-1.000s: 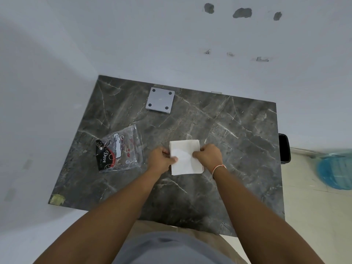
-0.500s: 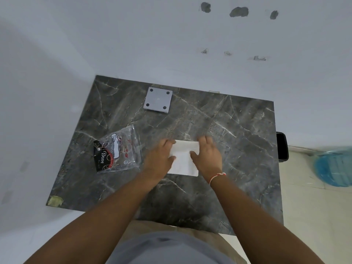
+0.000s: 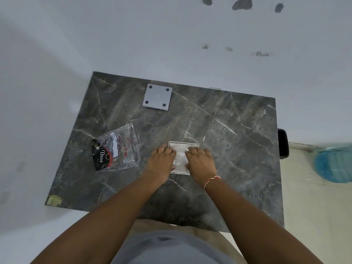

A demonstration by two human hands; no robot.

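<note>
1. My left hand [image 3: 161, 161] and my right hand [image 3: 201, 161] both lie flat on the white paper [image 3: 181, 158]. My fingers are straight and spread, and they press down. I am not pinching or gripping anything.
2. The paper lies flat on the table [image 3: 238, 130], to the right of the plastic bag [image 3: 116, 149]. It is near the bag but does not touch it.
3. My left hand covers the side of the paper that is closer to the bag, and my right hand covers the side farther from it. Both hands are just as near to the paper, because both are on top of it.
4. A bare strip of paper shows between my hands. The strip runs straight away from me, from the near edge to the far edge. The paper is a little bumpy there.
5. The paper looks almost square. I cannot tell which side is longer, because my hands hide its left and right edges.
6. I think I am pressing the paper flat. If so, my left hand should slide toward the bag and my right hand away from the bag, so that the bumps go out to the sides.
7. The gray square [image 3: 157, 97] sits well behind the bag and a bit to its right, out of my way.
</note>
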